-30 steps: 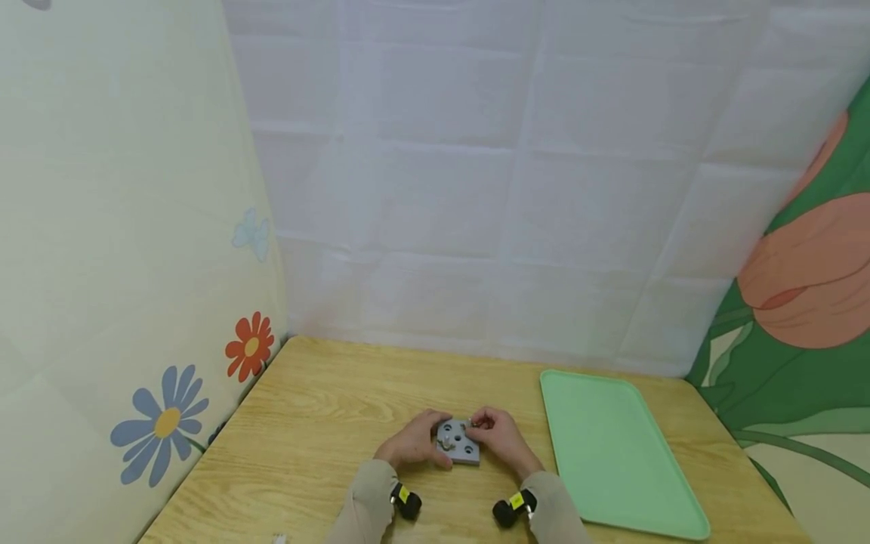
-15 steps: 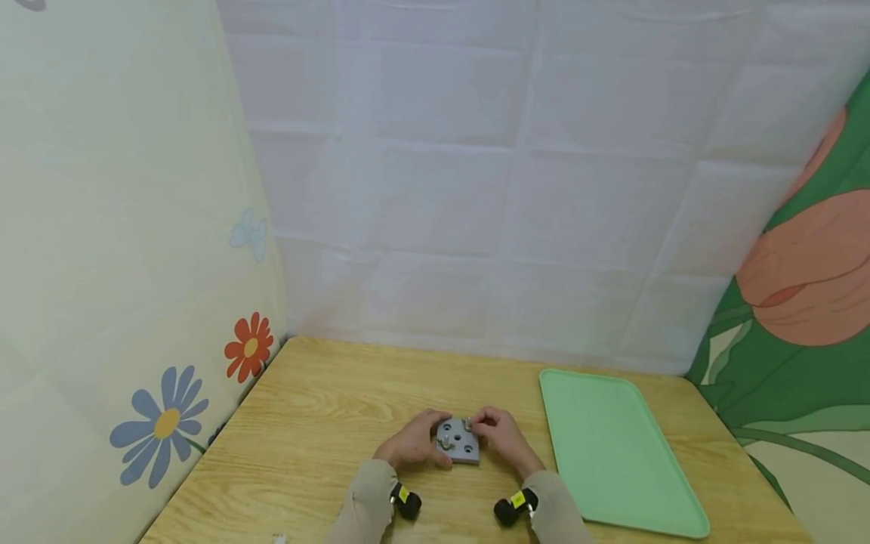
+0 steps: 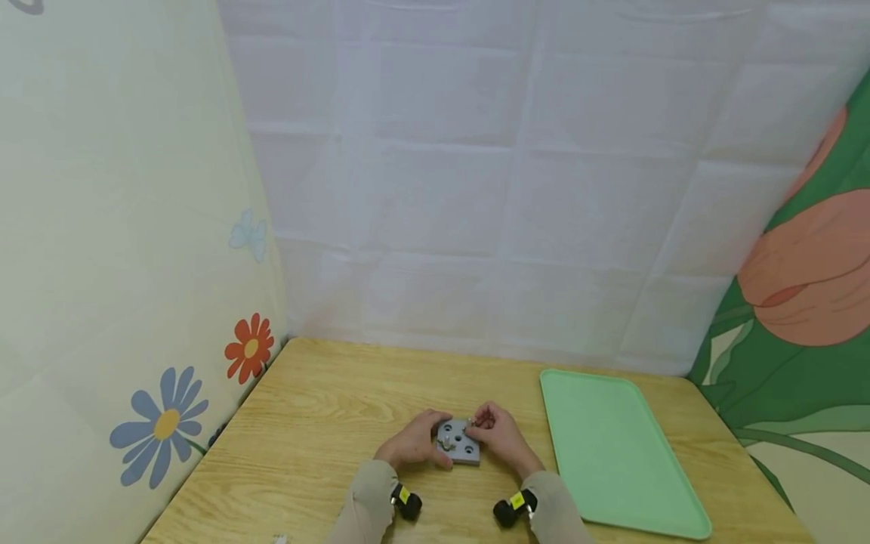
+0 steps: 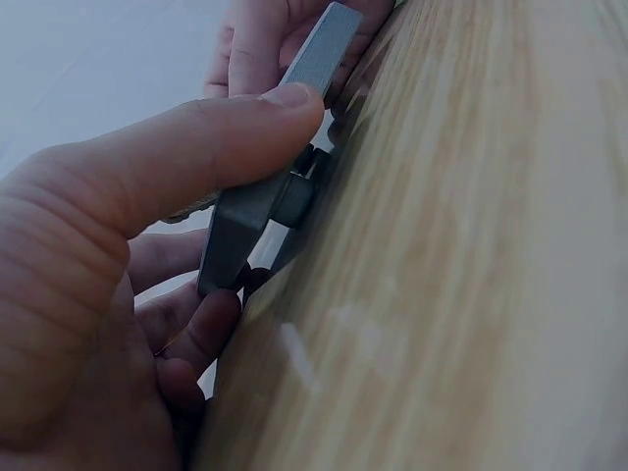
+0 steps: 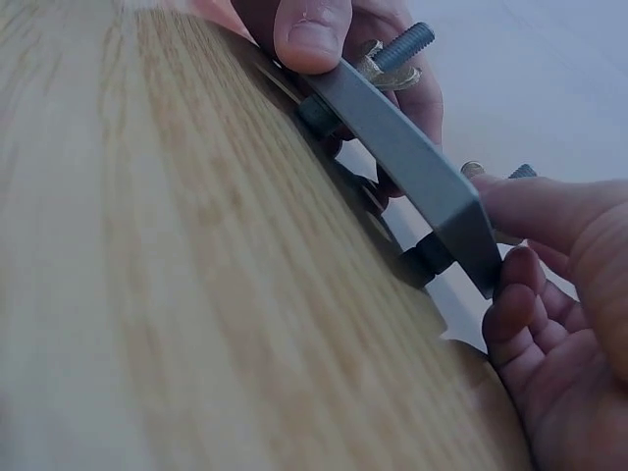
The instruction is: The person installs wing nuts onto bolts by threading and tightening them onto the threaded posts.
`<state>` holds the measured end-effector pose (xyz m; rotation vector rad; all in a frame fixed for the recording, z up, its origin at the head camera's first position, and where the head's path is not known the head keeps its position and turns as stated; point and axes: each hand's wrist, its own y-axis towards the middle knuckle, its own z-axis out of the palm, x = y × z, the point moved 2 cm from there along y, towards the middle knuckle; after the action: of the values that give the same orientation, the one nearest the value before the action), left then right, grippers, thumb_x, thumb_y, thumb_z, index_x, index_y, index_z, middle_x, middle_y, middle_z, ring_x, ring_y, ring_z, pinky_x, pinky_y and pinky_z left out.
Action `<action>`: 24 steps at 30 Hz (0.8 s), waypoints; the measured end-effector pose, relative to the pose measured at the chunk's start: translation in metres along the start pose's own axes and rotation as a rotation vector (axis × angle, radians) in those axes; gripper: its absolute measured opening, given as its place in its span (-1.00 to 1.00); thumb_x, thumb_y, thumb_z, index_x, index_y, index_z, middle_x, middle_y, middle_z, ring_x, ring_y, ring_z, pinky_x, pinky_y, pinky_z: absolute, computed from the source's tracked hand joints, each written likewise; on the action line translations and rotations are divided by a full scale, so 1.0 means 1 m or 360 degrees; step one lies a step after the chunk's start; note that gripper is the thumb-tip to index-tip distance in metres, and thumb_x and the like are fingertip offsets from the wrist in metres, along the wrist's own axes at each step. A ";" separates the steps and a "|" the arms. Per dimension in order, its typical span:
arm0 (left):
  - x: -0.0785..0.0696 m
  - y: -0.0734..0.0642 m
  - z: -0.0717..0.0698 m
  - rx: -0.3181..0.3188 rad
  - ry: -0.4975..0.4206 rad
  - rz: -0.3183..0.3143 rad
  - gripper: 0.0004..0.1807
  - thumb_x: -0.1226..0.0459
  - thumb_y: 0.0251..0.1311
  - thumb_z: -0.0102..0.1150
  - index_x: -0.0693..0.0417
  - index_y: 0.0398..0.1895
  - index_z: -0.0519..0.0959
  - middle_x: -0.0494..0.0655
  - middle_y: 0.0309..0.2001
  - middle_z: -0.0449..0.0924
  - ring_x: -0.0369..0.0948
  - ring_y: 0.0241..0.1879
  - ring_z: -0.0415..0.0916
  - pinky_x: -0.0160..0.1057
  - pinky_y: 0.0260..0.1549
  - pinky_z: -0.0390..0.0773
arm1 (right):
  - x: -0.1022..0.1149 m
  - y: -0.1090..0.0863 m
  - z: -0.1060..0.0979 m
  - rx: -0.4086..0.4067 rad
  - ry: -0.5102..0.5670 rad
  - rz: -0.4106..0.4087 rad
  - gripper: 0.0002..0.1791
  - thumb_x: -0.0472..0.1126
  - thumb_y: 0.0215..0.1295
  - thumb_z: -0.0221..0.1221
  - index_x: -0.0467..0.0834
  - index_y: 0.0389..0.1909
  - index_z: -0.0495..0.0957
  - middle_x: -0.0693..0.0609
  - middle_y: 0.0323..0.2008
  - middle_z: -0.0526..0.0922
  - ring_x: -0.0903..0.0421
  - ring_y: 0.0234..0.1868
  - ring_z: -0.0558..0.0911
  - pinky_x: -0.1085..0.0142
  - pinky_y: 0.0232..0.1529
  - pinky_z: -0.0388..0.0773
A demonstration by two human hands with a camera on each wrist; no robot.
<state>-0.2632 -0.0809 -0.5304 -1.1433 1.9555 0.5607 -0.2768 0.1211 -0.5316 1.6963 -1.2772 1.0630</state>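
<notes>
A grey metal plate [image 3: 465, 455] with several holes is held just above the table, bolt heads underneath. My left hand [image 3: 416, 442] grips its left side, thumb along the near edge. One bolt [image 5: 404, 46] sticks up through the plate near that thumb, with a brass wing nut [image 5: 399, 78] on it. At the far right corner my right hand [image 3: 501, 438] pinches a second wing nut [image 5: 473, 169] on another upright bolt [image 5: 523, 171]. The right fingers hide most of that nut.
A light green tray [image 3: 621, 453] lies to the right of the hands on the wooden table [image 3: 340, 393]. A small pale object [image 3: 280, 539] sits at the bottom edge, left of the left sleeve. Cloth hangs behind and at both sides.
The right fingers shift back off the wing nut, then come in over it again in a small turning motion. Left hand and plate stay in place.
</notes>
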 end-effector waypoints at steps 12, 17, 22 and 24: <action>0.002 0.002 0.000 -0.0001 -0.0004 0.0009 -0.11 0.16 -0.19 0.53 0.08 0.29 0.34 -0.13 0.15 0.35 -0.16 0.11 0.32 -0.10 0.13 0.31 | 0.001 0.001 0.000 0.0013 -0.0082 -0.0035 -0.81 -0.25 0.07 0.36 -0.21 -0.40 0.54 0.05 -0.46 0.54 0.13 -0.41 0.47 0.35 -0.40 0.43; 0.004 0.003 0.000 0.0006 0.0000 0.0019 -0.12 0.15 -0.19 0.53 0.08 0.29 0.34 -0.13 0.14 0.36 -0.17 0.09 0.33 -0.13 0.11 0.32 | 0.000 0.000 -0.001 0.0030 -0.0034 -0.0082 -0.84 -0.29 0.06 0.36 -0.22 -0.44 0.54 0.06 -0.45 0.56 0.14 -0.40 0.48 0.38 -0.38 0.43; 0.006 0.004 0.000 0.0014 -0.0011 0.0018 -0.12 0.16 -0.20 0.53 0.08 0.29 0.35 -0.14 0.13 0.36 -0.18 0.09 0.33 -0.12 0.12 0.32 | 0.024 -0.013 -0.004 0.0114 0.0071 -0.0111 -0.92 -0.39 0.16 0.22 -0.35 -0.38 0.55 -0.10 -0.35 0.60 0.13 -0.33 0.49 0.36 -0.31 0.44; 0.006 0.004 0.000 0.0015 -0.0020 0.0013 -0.12 0.16 -0.19 0.53 0.08 0.29 0.35 -0.14 0.13 0.36 -0.18 0.09 0.33 -0.12 0.12 0.32 | 0.033 -0.017 -0.006 0.0141 0.0121 -0.0119 -0.93 -0.45 0.17 0.16 -0.43 -0.37 0.53 -0.18 -0.31 0.60 0.13 -0.33 0.49 0.35 -0.30 0.45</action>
<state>-0.2678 -0.0818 -0.5355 -1.1235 1.9510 0.5613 -0.2559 0.1183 -0.5001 1.7387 -1.1252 1.1434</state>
